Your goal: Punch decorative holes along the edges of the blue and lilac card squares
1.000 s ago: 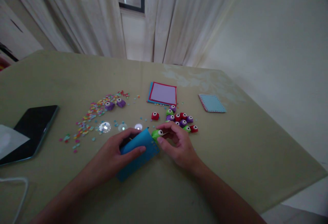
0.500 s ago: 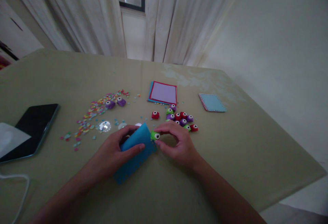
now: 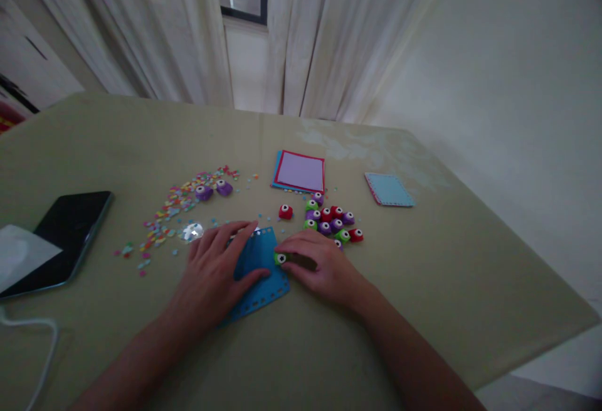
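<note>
A blue square sheet (image 3: 256, 276) with a row of small holes along its edges lies flat in front of me. My left hand (image 3: 216, 270) rests over its left part, fingers spread and thumb on the sheet. At the sheet's right edge, my right hand (image 3: 320, 266) pinches a small green one-eyed figure (image 3: 281, 258) between thumb and fingers. Several similar figures (image 3: 324, 214) in red, purple and green stand in a cluster just beyond that hand. A single red figure (image 3: 285, 212) sits apart to their left.
Colourful confetti bits (image 3: 176, 201) lie scattered at left, with two purple figures (image 3: 211, 190) among them. A shiny clear disc (image 3: 192, 231) is near my left fingers. Further back are stacked coloured sheets (image 3: 301, 171) and a light-blue holed sheet (image 3: 389, 189). A tablet (image 3: 70, 229) lies far left.
The blue sheet, curled up in my left hand before, now lies flat, and the left hand has spread over it. My right hand has shifted slightly left and down with the green figure.
</note>
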A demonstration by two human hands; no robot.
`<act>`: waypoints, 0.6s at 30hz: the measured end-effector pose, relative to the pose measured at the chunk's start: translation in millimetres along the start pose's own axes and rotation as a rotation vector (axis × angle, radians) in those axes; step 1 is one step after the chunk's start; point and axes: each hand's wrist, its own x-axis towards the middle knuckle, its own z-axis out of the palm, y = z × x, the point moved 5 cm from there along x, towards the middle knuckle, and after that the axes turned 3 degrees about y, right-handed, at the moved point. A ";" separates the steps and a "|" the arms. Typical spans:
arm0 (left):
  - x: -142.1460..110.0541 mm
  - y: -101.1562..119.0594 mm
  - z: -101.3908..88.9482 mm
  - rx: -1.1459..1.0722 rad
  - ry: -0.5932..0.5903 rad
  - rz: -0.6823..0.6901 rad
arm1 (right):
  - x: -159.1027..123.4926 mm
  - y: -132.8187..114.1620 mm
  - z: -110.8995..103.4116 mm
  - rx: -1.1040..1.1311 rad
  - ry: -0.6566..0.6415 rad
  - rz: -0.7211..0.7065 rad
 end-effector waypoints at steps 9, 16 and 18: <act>-0.2 4.2 0.8 0.026 -0.094 0.110 | 0.7 7.5 1.0 0.016 -0.001 0.074; 0.2 1.1 2.2 -0.008 -0.107 0.160 | 0.3 7.7 -1.2 0.017 0.003 0.065; -0.2 -0.1 3.2 -0.014 -0.114 0.159 | 0.3 7.4 -1.4 0.018 -0.001 0.066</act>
